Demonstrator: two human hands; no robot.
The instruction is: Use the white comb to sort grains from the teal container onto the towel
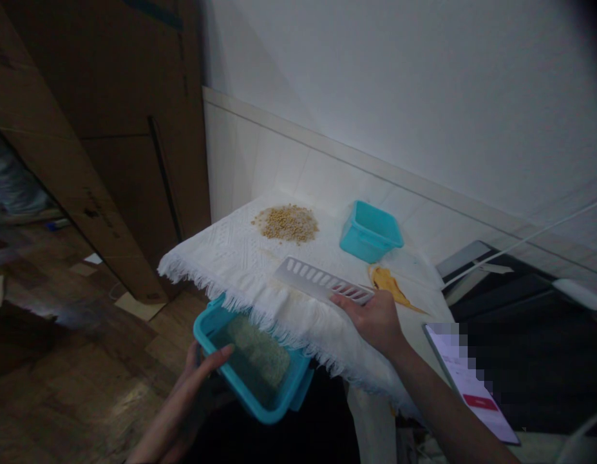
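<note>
My left hand (pixel 192 386) grips the near rim of a teal plastic bin (pixel 252 367), thumb over the edge, holding it just under the table's front edge. Pale green grains lie inside the bin. My right hand (pixel 373 316) is closed on one end of a white slotted plastic scraper (pixel 322 282) that lies flat on the white fringed cloth (pixel 240 258). A heap of tan beans (pixel 287 223) sits farther back on the cloth, apart from the scraper.
A second teal bin (pixel 370 232) stands at the back right of the cloth. A yellow-orange scrap (pixel 389 283) lies beside my right hand. A phone (pixel 472 380) with a lit screen lies at the right. A large cardboard box (pixel 109 129) stands left, on wooden floor.
</note>
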